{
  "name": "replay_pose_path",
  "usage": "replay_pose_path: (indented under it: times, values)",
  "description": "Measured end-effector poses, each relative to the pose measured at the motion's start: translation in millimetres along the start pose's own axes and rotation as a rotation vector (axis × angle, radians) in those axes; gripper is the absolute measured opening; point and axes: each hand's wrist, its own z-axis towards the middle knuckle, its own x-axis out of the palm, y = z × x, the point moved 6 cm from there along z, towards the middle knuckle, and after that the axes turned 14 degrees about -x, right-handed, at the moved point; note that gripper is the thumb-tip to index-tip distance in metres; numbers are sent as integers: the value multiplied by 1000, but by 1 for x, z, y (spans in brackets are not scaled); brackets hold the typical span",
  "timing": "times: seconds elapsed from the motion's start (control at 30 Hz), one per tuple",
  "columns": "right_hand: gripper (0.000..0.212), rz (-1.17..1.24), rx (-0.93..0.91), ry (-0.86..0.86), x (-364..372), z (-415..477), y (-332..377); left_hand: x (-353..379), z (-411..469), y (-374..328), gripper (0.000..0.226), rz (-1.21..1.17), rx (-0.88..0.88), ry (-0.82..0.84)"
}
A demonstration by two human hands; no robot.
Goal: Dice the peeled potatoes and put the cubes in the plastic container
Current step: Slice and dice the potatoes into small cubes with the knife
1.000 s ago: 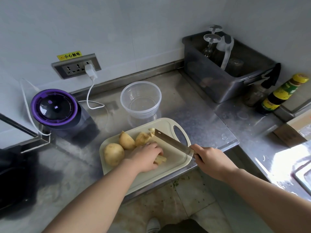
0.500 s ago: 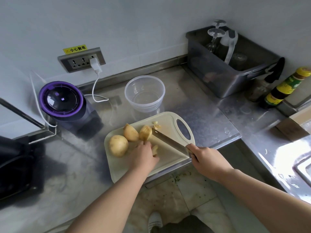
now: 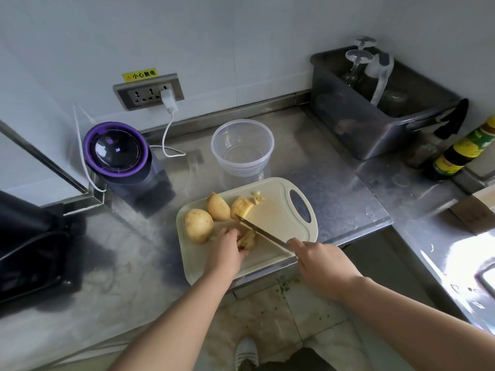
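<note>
Left hand (image 3: 227, 253) curls fingers (image 3: 235, 235) over sliced potato piece (image 3: 247, 241) on cutting board (image 3: 278, 218); right hand (image 3: 318, 261) grips knife (image 3: 261, 231), blade beside left knuckles. Flesh likely firm, wet-slippery: pin flat-side down. Plastic container (image 3: 242, 148) behind board, no cubes yet.

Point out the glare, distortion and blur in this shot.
Head view: strong glare whitens the steel counter at the right edge; wide-angle bending curves the wall and counter lines; the knife and potato pieces under the left hand look soft.
</note>
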Motion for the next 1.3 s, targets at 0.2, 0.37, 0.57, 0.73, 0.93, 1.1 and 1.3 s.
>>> replay_pose_path:
  times: [0.2, 0.37, 0.57, 0.73, 0.93, 1.1, 1.3]
  values:
    - [37, -12, 6, 28, 1, 3, 5, 1, -1, 2, 41, -37, -35, -17]
    - [34, 27, 35, 2, -1, 3, 3, 4, 0, 1, 39, -39, -55, -11]
    - [39, 38, 2, 9, 0, 5, 8, 2, 1, -2, 40, 10, -82, -52]
    - [38, 45, -19, 27, -3, 9, 10, -2, 3, 1, 36, -2, -97, -67]
    - [37, 53, -53, 61, -3, 22, 23, -10, 8, 13, 30, -45, -118, -73]
    - [38, 43, -69, 79, 4, 21, 36, -9, 6, 13, 35, -31, -124, -64]
    - [32, 47, -59, 91, -2, 18, 26, -6, 5, 8, 31, -2, -109, -53]
